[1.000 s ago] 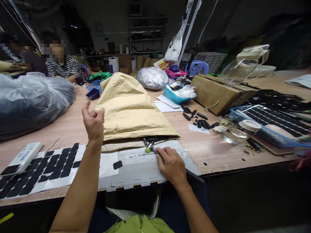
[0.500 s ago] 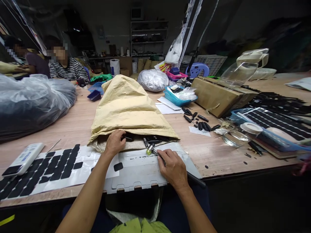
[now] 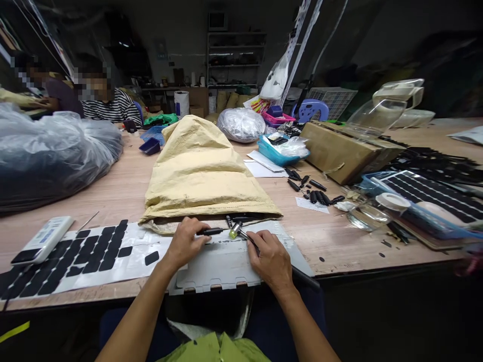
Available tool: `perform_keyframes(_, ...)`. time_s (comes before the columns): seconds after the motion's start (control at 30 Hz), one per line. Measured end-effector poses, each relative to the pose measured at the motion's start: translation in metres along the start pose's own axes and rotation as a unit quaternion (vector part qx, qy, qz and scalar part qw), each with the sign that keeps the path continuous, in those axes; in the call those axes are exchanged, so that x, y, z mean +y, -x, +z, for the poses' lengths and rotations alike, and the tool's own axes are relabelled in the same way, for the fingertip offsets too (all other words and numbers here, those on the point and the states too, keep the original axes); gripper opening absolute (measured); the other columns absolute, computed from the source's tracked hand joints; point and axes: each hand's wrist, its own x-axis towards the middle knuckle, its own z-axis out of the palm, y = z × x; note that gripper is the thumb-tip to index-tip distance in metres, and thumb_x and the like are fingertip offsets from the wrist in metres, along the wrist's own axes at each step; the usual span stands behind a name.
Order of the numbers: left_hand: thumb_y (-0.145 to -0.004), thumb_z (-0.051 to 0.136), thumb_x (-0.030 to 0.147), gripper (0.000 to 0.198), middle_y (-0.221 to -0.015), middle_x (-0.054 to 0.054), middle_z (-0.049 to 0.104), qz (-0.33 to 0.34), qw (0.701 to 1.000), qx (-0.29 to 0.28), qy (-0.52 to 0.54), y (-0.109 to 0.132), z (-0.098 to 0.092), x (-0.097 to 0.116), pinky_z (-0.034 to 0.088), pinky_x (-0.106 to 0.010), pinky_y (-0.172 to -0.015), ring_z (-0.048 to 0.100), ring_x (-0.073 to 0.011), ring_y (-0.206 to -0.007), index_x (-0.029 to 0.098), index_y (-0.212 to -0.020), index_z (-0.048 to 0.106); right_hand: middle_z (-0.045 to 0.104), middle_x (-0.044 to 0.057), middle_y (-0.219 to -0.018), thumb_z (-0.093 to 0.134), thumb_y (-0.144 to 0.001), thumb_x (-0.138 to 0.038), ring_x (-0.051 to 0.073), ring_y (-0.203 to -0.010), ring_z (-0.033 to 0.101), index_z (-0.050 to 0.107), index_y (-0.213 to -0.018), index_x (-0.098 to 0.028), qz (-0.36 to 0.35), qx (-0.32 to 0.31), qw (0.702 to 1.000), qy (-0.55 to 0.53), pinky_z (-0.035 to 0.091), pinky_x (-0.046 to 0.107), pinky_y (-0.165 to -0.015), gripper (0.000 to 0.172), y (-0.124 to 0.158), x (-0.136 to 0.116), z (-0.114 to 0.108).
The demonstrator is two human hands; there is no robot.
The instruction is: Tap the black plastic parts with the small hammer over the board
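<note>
My left hand (image 3: 186, 241) is closed on a black handle with a thin pointed tip (image 3: 210, 231), just in front of the sack's mouth. The tip points right, toward the hammer head. My right hand (image 3: 270, 259) grips a small hammer (image 3: 235, 230) with a metal head and a yellow-green face, resting low over the grey board (image 3: 222, 264). Behind both hands, the yellow woven sack (image 3: 204, 176) lies with its open mouth toward me. Black pieces (image 3: 247, 217) show at the right of its mouth; deeper contents are hidden.
White paper with black rounded patches (image 3: 101, 251) lies left, a white box-shaped device (image 3: 43, 240) on it. Several black handles (image 3: 319, 196) lie right, near a cardboard box (image 3: 335, 151) and clear jar (image 3: 368, 216). A large plastic bag (image 3: 56, 156) is at left. Two people sit beyond.
My left hand has come out of the sack's mouth with a black handle and moved slightly right toward the hammer. The right hand keeps the hammer in nearly the same place.
</note>
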Motion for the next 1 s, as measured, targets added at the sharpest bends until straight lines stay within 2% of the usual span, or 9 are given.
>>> perform_keyframes(0.1, -0.084, 0.064, 0.026, 0.017, -0.086, -0.005, 0.064, 0.007, 1.0, 0.004, 0.012, 0.022, 0.013, 0.007, 0.041, -0.037, -0.08, 0.052, -0.0227, -0.089, 0.023, -0.098, 0.073, 0.06, 0.003, -0.086, 0.055, -0.088, -0.021, 0.018, -0.079, 0.052, 0.068, -0.107, -0.022, 0.01, 0.014, 1.0, 0.005, 0.039, 0.029, -0.072, 0.023, 0.002, 0.001, 0.001)
perform_keyframes(0.17, -0.082, 0.066, 0.024, 0.018, -0.085, -0.005, 0.062, -0.001, 1.0, 0.006, 0.013, 0.029, 0.02, 0.006, 0.042, -0.038, -0.082, 0.052, -0.023, -0.09, 0.022, -0.098, 0.074, 0.059, 0.003, -0.085, 0.056, -0.087, -0.022, 0.018, -0.079, 0.051, 0.069, -0.106, -0.022, 0.008, 0.005, 1.0, 0.011, 0.039, 0.03, -0.072, 0.022, 0.002, 0.001, 0.002)
perform_keyframes(0.43, -0.079, 0.072, 0.035, 0.021, -0.086, -0.004, 0.063, -0.016, 1.0, 0.002, 0.017, 0.027, 0.023, 0.002, 0.041, -0.037, -0.08, 0.051, -0.0235, -0.091, 0.022, -0.096, 0.074, 0.062, 0.005, -0.09, 0.052, -0.091, -0.023, 0.02, -0.084, 0.054, 0.064, -0.095, -0.02, -0.006, -0.035, 0.999, 0.007, 0.038, 0.032, -0.074, 0.013, 0.0, 0.0, -0.003)
perform_keyframes(0.57, -0.078, 0.074, 0.026, 0.02, -0.086, -0.003, 0.064, -0.013, 1.0, 0.008, 0.025, 0.029, 0.023, 0.001, 0.04, -0.035, -0.08, 0.052, -0.0222, -0.091, 0.02, -0.096, 0.072, 0.066, 0.008, -0.097, 0.047, -0.095, -0.025, 0.02, -0.089, 0.059, 0.059, -0.107, -0.018, -0.02, -0.029, 0.998, -0.045, 0.044, 0.031, -0.077, 0.018, 0.011, -0.016, -0.013)
perform_keyframes(0.7, -0.077, 0.075, 0.025, 0.017, -0.086, -0.004, 0.064, -0.014, 0.999, 0.003, 0.035, 0.029, 0.023, 0.001, 0.04, -0.034, -0.081, 0.052, -0.0221, -0.092, 0.021, -0.093, 0.074, 0.071, 0.005, -0.105, 0.047, -0.097, -0.023, 0.017, -0.092, 0.065, 0.058, -0.123, -0.02, -0.036, -0.015, 0.996, -0.078, 0.047, 0.027, -0.078, 0.028, 0.023, -0.039, -0.023)
perform_keyframes(0.83, -0.075, 0.075, 0.024, 0.017, -0.084, -0.003, 0.064, -0.03, 0.999, -0.006, 0.039, 0.027, 0.022, 0.002, 0.041, -0.034, -0.08, 0.051, -0.0216, -0.091, 0.021, -0.092, 0.076, 0.069, 0.002, -0.088, 0.045, -0.097, -0.016, 0.015, -0.08, 0.064, 0.061, -0.131, -0.026, -0.037, -0.025, 0.997, -0.06, 0.044, 0.025, -0.07, 0.038, 0.028, -0.06, -0.029)
perform_keyframes(1.0, -0.074, 0.075, 0.023, 0.017, -0.085, -0.002, 0.064, -0.039, 0.998, -0.015, 0.043, 0.027, 0.021, 0.003, 0.041, -0.033, -0.082, 0.051, -0.0213, -0.092, 0.024, -0.091, 0.076, 0.065, 0.002, -0.082, 0.046, -0.093, -0.007, 0.014, -0.076, 0.058, 0.064, -0.128, -0.026, -0.06, 0.032, 0.997, -0.047, 0.04, 0.026, -0.072, 0.044, 0.029, -0.073, -0.025)
